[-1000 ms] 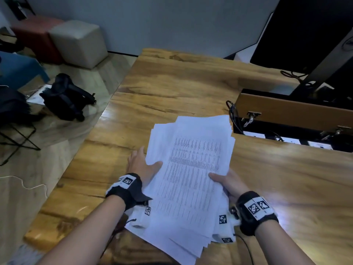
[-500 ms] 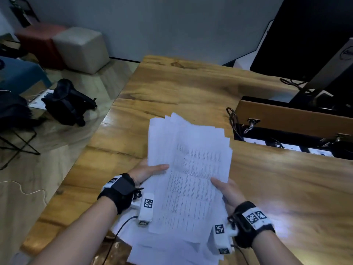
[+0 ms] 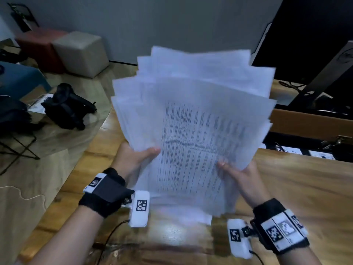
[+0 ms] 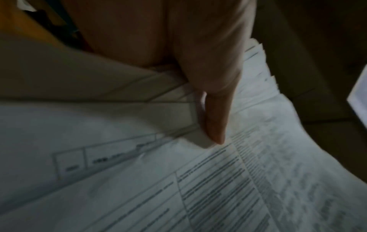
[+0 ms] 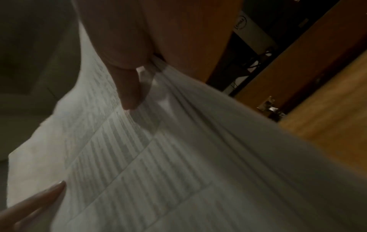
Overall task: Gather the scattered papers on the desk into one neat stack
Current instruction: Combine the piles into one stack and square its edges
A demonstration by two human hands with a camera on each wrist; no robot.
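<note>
White paper filled the middle of the head view: the papers (image 3: 193, 119) had been raised off the bench (image 3: 298, 192), where half a second earlier they lay nearly flat, and now stood tilted up, fanned and blurred. The left hand (image 3: 133, 159) gripped their lower left edge, thumb across the front sheet, as the left wrist view confirmed with the thumb (image 4: 214, 113) pressed on the print. The right hand (image 3: 242, 178) pinched the lower right edge in the same way, thumb on top and fingers behind. The sheets were gathered but uneven, their upper corners splayed, so squaring them probably remained; a tap of the bottom edge on the wood looked the likely next step. One pale patch low in the frame, beneath the bundle, may have been a stray sheet or only glare. At right stood a dark monitor (image 3: 313, 39) and a cable tray (image 3: 305, 134), close enough to catch the fanned corners. At upper left, on the floor, sat a beige cube stool (image 3: 80, 54) and a black bag (image 3: 66, 108).
</note>
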